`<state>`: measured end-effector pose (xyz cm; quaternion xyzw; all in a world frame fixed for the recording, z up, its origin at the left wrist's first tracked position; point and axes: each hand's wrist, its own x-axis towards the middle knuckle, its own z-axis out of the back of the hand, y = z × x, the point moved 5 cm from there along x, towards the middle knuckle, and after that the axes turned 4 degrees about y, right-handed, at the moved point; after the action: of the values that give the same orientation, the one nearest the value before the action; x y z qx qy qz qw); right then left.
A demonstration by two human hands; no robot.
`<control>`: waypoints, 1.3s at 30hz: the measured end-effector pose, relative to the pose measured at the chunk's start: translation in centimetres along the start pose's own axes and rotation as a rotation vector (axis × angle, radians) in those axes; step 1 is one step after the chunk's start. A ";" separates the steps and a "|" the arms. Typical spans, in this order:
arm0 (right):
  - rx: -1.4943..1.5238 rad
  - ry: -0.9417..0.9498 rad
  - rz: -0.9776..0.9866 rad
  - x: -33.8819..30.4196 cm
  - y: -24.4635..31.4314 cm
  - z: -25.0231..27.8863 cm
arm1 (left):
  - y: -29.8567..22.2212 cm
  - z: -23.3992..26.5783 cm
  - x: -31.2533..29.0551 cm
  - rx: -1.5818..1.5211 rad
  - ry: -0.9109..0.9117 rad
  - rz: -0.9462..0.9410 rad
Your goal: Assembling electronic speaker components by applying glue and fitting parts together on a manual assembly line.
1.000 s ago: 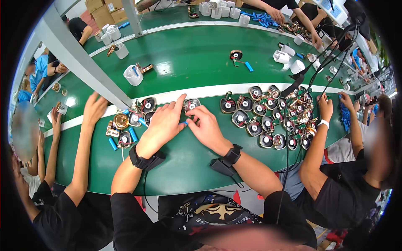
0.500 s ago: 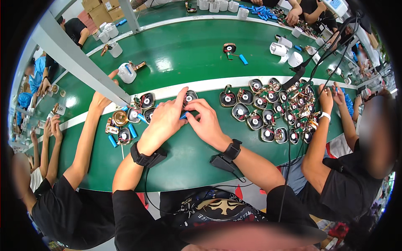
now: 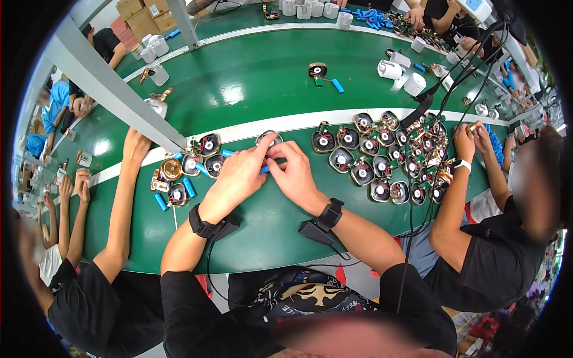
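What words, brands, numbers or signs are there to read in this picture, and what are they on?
Dark patterned cloth at the lap: white lettering around a gold design; I don't copy out printed words.
Cardboard box at top left: label too small to read.
White case at top right: marks too small to read.
Blue battery between left hand and right hand: nothing readable.

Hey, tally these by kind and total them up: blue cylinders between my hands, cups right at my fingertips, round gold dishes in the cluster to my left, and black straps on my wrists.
Blue cylinder: 1
Cup, partly hidden by a finger: 1
Round gold dish: 1
Black wrist straps: 2
Total: 5
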<state>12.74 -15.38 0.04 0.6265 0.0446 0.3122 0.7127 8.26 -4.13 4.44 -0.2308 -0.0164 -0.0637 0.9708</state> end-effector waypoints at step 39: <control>0.891 0.297 -0.571 -0.5 -2.2 -1.9 | 6.2 -0.4 25.2 0.136 -0.039 -0.057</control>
<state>12.37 -14.03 -2.53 0.7799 0.4408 0.1424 0.4209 34.03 -1.73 2.85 -0.1651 -0.0460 -0.0854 0.9815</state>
